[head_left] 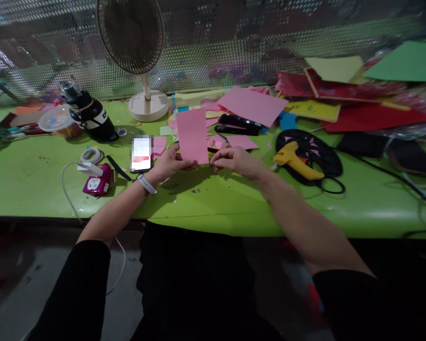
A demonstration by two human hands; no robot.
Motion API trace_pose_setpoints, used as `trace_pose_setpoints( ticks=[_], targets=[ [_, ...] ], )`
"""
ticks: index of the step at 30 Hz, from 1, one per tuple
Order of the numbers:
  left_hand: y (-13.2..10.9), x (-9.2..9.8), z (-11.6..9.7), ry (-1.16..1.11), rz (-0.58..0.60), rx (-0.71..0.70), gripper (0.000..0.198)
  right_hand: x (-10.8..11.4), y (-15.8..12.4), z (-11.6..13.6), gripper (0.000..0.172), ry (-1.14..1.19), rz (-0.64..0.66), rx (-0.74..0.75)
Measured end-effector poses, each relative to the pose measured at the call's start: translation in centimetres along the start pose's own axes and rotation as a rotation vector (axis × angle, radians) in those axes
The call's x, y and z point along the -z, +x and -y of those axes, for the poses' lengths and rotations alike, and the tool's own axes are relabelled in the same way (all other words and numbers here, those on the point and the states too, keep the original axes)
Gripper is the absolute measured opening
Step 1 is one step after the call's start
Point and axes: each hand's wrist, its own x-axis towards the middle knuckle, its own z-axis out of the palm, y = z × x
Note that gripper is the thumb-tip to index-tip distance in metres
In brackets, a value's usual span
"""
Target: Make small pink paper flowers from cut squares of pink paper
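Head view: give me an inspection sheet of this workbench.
Surface: green table, small paper scraps on it.
Job's things: pink paper strip, held upright over the table.
Clutter: phone, tape roll, black bottle, stapler, yellow glue gun, coloured sheets piled at right.
Hands: left hand grips the strip's lower edge; right hand at its lower right corner, grip unclear.
Cables: white cable from a magenta plug block over the table's edge; black cable at right.
Surroundings: fan and mesh screen behind.
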Motion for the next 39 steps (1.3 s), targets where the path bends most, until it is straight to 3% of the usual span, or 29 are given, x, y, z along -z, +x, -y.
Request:
trace_pose_setpoints(
  ticks=[9,16,25,31,35,39],
  targets=[
    [-0.3,-0.7,0.0,0.057,-0.005,-0.013,0.065,-2.1,0.3,-0.6,0.04,0.017,0.021,0.034],
    [-0.5,-0.8,-0.3,0.076,-0.037,-0.016,0.06,-2.4,-0.3,-0.3,0.044,0.01,0.039,0.02],
    [-0.9,0.0,-1.7,0.049,-0.001,0.066,0.098,-0.7,0.2,-0.5,0.037,0.032,-0.002,0.063],
    [-0.8,1.6,-3.4,0.13,-0.052,0.024,0.088,1.2,0.7,-0.6,0.039,0.045,-0.02,0.101],
    [0.1,2.7,-3.0,0.191,-0.169,-0.091,0.06,1.2,1.1,-1.1,0.038,0.042,0.123,0.004],
    [0.2,2.5,-1.9,0.339,0.02,-0.097,0.051,-0.2,1.1,-1.4,0.042,-0.004,0.279,-0.073]
  ],
)
